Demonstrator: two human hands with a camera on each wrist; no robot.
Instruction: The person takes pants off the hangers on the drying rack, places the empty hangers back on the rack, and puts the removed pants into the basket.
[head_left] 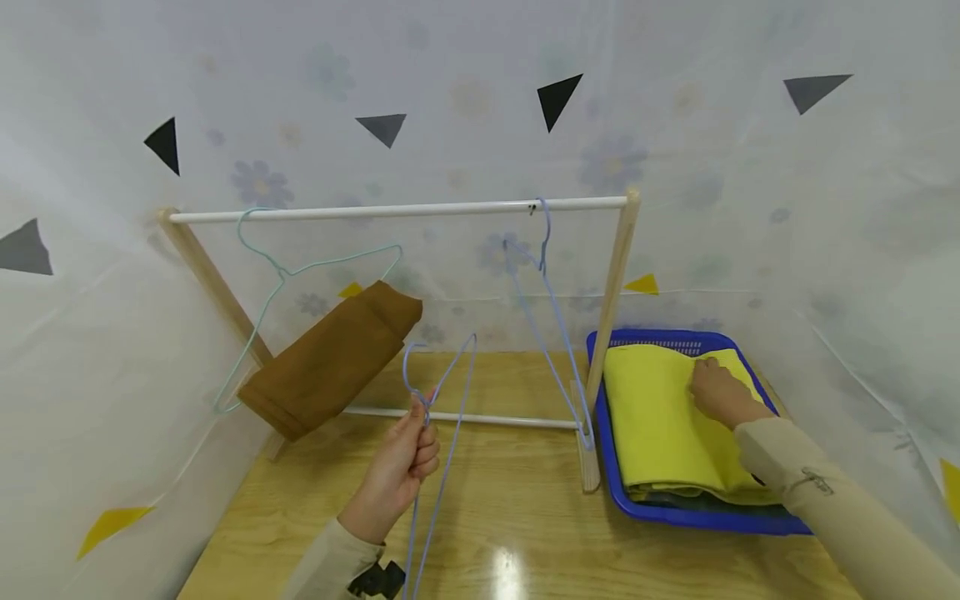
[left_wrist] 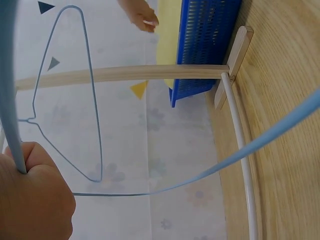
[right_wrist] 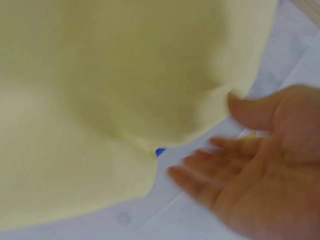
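Desk (head_left: 517, 483): pale wood, far edge along the patterned sheet, near edge out of view. Bare wood between the rack and the near side looks like the best working room.

Rack (head_left: 450, 209): stands toward the far edge. Top rail uncovered through the middle, between two hooked hangers. Its right leg is close beside the basket, so probably the tightest spot for sideways moves.

Basket (head_left: 712, 518): blue, at the desk's right edge. Yellow cloth (head_left: 660, 417) folded on top inside, darker cloth showing beneath its near end.

Brown cloth (head_left: 333, 362): draped over the green hanger (head_left: 330, 262), which slants from the rail's left end.

Second blue hanger (head_left: 561, 321): bare, hooked near the rail's right end.

Held hanger (left_wrist: 280, 128): also bare, lower end running out of the head view toward the near edge.

Left hand (head_left: 401, 471): fingers curled tight around that hanger's neck.

Right hand (head_left: 720, 392): at the yellow cloth; fingers spread, thumb apart, nothing gripped. Blurred; contact uncertain.

Step, as judged: reaching for the yellow cloth, hanger ready. Next move seems to call for pinching the cloth's edge and lifting above the basket rim.
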